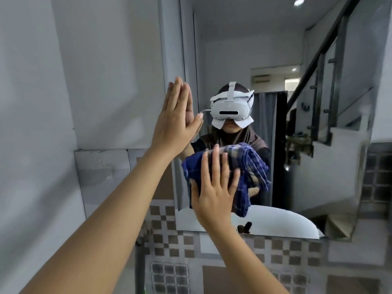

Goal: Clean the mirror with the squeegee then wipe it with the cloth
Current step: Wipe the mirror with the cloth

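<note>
Right hand (pixel 214 187) was flat, fingers spread and pointing up, palm pressing the cloth (pixel 239 166) against the mirror (pixel 275 49). No fist, no pinch: the blue checked cloth was pinned under the open palm, bunched, with folds spilling out to the right of the hand and hanging down below it. Right forearm ran up from the bottom edge of the view, wrist roughly straight.

Left hand (pixel 176 115) was fully open and empty, fingers together and straight, pointing up, thumb splayed toward the mirror. It sat at the mirror's left edge, higher than the right hand; fingertips met their own reflection there, so it looked flat on the glass. Left forearm came in diagonally from the lower left, elbow out of view.

Cloth sat on the lower-middle part of the mirror, above its bottom edge. Squeegee not visible.

The mirror reflected a person in a white headset (pixel 230 111), plus a staircase (pixel 318 81) toward its right side. Checkered tile (pixel 212 247) ran below the mirror; plain grey wall (pixel 74 71) to its left.
</note>
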